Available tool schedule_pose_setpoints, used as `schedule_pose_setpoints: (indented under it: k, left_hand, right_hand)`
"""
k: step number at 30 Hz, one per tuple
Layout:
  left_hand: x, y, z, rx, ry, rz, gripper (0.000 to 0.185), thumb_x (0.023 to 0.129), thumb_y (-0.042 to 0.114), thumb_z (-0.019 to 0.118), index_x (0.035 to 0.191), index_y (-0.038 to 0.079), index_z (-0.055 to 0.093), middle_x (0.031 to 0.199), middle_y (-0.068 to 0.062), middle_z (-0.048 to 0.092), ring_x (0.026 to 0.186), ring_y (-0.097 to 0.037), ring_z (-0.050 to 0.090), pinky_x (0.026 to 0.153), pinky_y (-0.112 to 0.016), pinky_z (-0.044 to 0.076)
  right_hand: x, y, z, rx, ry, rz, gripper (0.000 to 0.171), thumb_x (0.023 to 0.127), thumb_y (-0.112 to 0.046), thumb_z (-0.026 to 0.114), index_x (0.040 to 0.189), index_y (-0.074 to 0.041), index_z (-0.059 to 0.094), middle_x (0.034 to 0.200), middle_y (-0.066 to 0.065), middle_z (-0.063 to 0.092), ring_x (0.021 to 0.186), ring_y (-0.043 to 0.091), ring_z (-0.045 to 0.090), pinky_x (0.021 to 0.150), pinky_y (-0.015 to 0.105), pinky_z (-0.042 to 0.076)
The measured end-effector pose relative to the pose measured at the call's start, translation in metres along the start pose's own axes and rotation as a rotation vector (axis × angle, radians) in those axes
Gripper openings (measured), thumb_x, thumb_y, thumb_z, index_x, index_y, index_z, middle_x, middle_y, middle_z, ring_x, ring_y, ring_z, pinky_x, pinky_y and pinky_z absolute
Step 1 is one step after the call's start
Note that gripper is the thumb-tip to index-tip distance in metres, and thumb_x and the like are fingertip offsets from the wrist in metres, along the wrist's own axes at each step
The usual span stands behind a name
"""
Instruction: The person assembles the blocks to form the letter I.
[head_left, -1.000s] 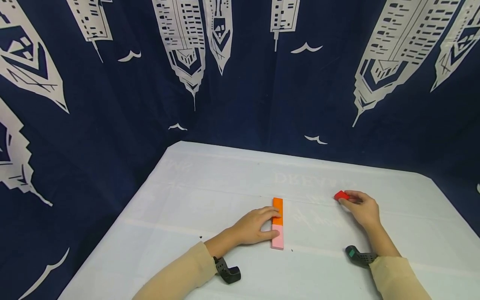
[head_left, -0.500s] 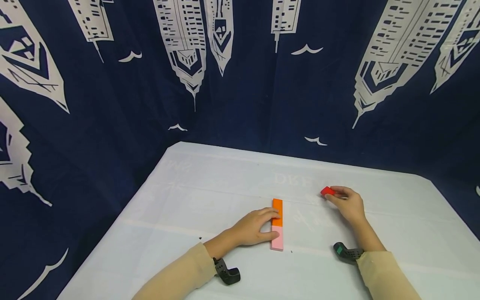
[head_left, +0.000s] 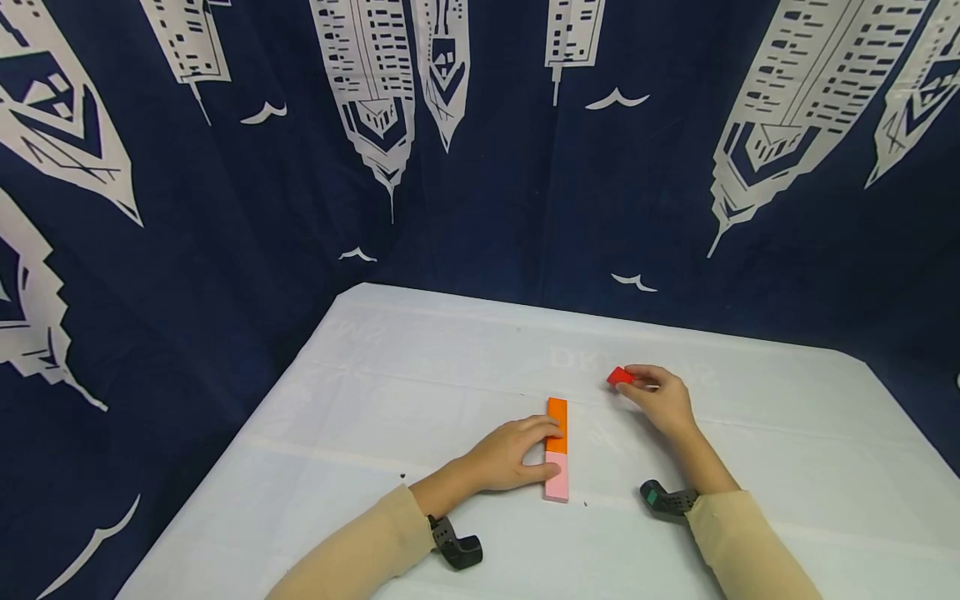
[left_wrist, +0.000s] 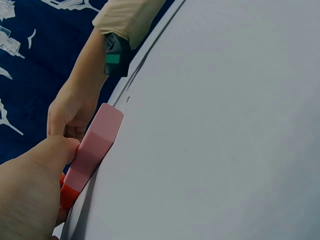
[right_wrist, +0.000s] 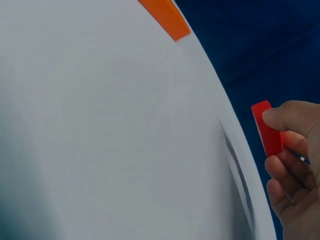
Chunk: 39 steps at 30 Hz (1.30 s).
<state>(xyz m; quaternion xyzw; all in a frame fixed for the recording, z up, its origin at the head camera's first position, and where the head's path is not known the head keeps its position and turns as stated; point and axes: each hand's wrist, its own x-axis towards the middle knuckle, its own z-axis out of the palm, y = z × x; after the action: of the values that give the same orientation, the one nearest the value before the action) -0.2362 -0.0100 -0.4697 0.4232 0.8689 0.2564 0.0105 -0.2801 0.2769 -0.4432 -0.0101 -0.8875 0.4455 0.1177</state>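
Observation:
An orange block [head_left: 557, 414] and a pink block [head_left: 556, 490] lie end to end in one straight line on the white-covered table. My left hand [head_left: 507, 454] rests on them from the left side, fingers on the orange one and thumb on the pink one. In the left wrist view the thumb [left_wrist: 65, 147] touches the edge of the pink block [left_wrist: 95, 145]. To the right and farther back, my right hand [head_left: 666, 402] pinches a small red block [head_left: 620, 377] between thumb and fingers. The right wrist view shows the red block [right_wrist: 267, 130] held by thumb and fingers.
White cloth [head_left: 465, 350] with faint lettering covers the table. A dark blue curtain [head_left: 495, 225] printed with white buildings hangs behind it. Each wrist wears a black strap-on device, such as the right one [head_left: 666, 500]. Small dark specks dot the cloth.
My right hand has moved left, and slightly farther back, with the red block, nearer to the orange block. The left hand and the two blocks under it have stayed in place.

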Motion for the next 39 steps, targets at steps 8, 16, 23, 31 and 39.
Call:
schedule_pose_setpoints:
  k: [8, 16, 23, 31, 39]
  left_hand:
    - [0.001, 0.000, -0.002, -0.008, -0.001, 0.001, 0.049, 0.097, 0.042, 0.055, 0.137, 0.014, 0.052, 0.145, 0.000, 0.047, 0.133, -0.017, 0.043, 0.111, -0.033, 0.033]
    - [0.001, 0.002, -0.004, -0.008, -0.001, 0.005, 0.049, 0.097, 0.041, 0.057, 0.137, 0.013, 0.053, 0.143, -0.001, 0.049, 0.132, -0.016, 0.045, 0.110, -0.030, 0.034]
    - [0.001, 0.001, -0.003, -0.007, 0.004, 0.008, 0.049, 0.097, 0.041, 0.056, 0.137, 0.012, 0.053, 0.143, -0.001, 0.049, 0.131, -0.017, 0.046, 0.109, -0.032, 0.035]
    - [0.000, 0.001, -0.003, -0.015, 0.000, 0.004, 0.050, 0.096, 0.041, 0.057, 0.137, 0.013, 0.053, 0.143, -0.001, 0.049, 0.131, -0.016, 0.045, 0.110, -0.031, 0.034]
    - [0.000, 0.001, -0.002, -0.011, 0.003, 0.007, 0.049, 0.096, 0.040, 0.057, 0.136, 0.012, 0.053, 0.143, -0.001, 0.049, 0.132, -0.016, 0.045, 0.110, -0.030, 0.034]
  right_hand:
    - [0.004, -0.015, 0.020, 0.006, -0.070, -0.045, 0.041, 0.087, -0.020, 0.074, 0.119, 0.003, 0.065, 0.107, 0.020, 0.064, 0.096, 0.028, 0.059, 0.073, 0.017, 0.047]
    - [0.004, -0.024, 0.037, 0.020, -0.096, -0.103, 0.036, 0.085, -0.012, 0.075, 0.115, 0.005, 0.066, 0.101, 0.020, 0.065, 0.092, 0.030, 0.061, 0.075, 0.020, 0.048]
    - [0.003, -0.028, 0.046, 0.039, -0.129, -0.105, 0.035, 0.085, -0.010, 0.075, 0.115, 0.006, 0.066, 0.101, 0.020, 0.065, 0.092, 0.031, 0.060, 0.073, 0.019, 0.049]
    - [0.004, -0.031, 0.054, 0.036, -0.154, -0.118, 0.033, 0.084, -0.009, 0.075, 0.113, 0.005, 0.067, 0.099, 0.018, 0.067, 0.091, 0.030, 0.062, 0.075, 0.022, 0.050]
    - [0.005, -0.030, 0.060, 0.023, -0.192, -0.140, 0.030, 0.084, -0.009, 0.075, 0.110, 0.003, 0.069, 0.096, 0.016, 0.069, 0.088, 0.029, 0.064, 0.078, 0.033, 0.053]
